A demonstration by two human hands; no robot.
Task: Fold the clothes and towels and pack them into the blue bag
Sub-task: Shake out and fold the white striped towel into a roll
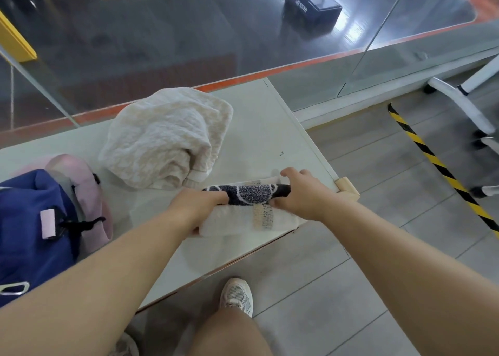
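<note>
A small white towel with a black-and-grey patterned side (251, 207) lies near the right front corner of the white table (256, 129), half folded over itself. My left hand (194, 207) grips its left end. My right hand (302, 191) grips its right end, fingers curled over the dark fold. A crumpled cream towel (164, 137) sits behind it in a loose heap. The blue bag (29, 220) stands at the left front edge with a pink lining or garment (86, 183) showing at its open top.
A glass wall runs right behind the table. A foam guard (348, 189) covers the table's right corner. On the grey floor to the right run yellow-black hazard tape (437, 166) and the white legs of a wheeled chair (459, 104). My shoe (237, 296) is below the table edge.
</note>
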